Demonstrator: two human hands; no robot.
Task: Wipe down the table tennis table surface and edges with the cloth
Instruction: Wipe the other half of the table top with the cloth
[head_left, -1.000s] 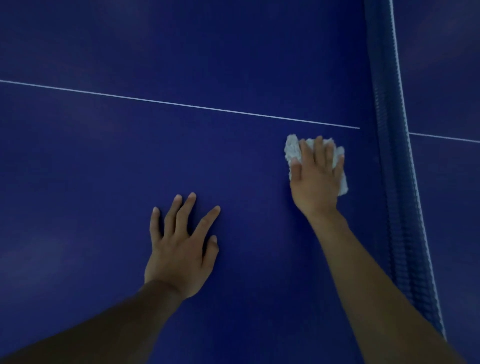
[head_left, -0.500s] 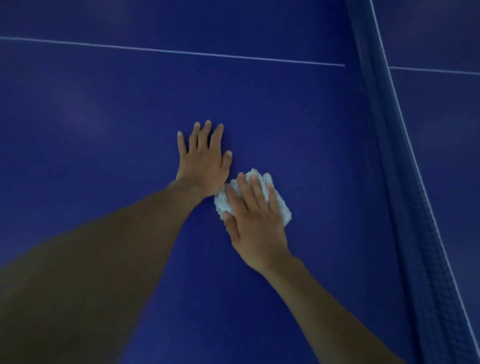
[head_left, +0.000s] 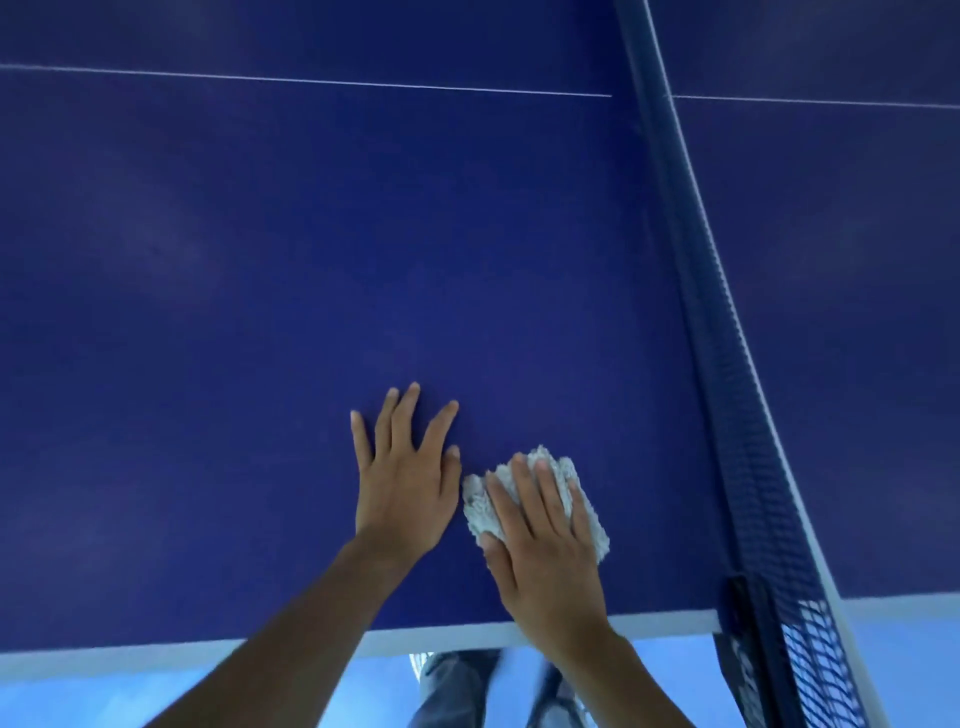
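Note:
The dark blue table tennis table (head_left: 270, 291) fills most of the view. A crumpled white cloth (head_left: 584, 501) lies flat on it near the front edge, and my right hand (head_left: 545, 551) presses down on it with the fingers laid over it. My left hand (head_left: 402, 483) rests flat on the bare surface just left of the cloth, fingers spread, thumb almost touching the cloth. The table's white front edge band (head_left: 130, 657) runs under both forearms.
The net (head_left: 727, 374) with its white top tape runs from the top centre down to the lower right, close to my right hand. Its black post clamp (head_left: 748, 639) grips the front edge. A white centre line (head_left: 311, 81) crosses the far surface. The light blue floor (head_left: 914, 670) and my legs (head_left: 457, 686) show below.
My right hand has drawn the cloth back from near the centre line toward the front edge. My left hand now sits beside it, and the table's front edge and floor have come into view.

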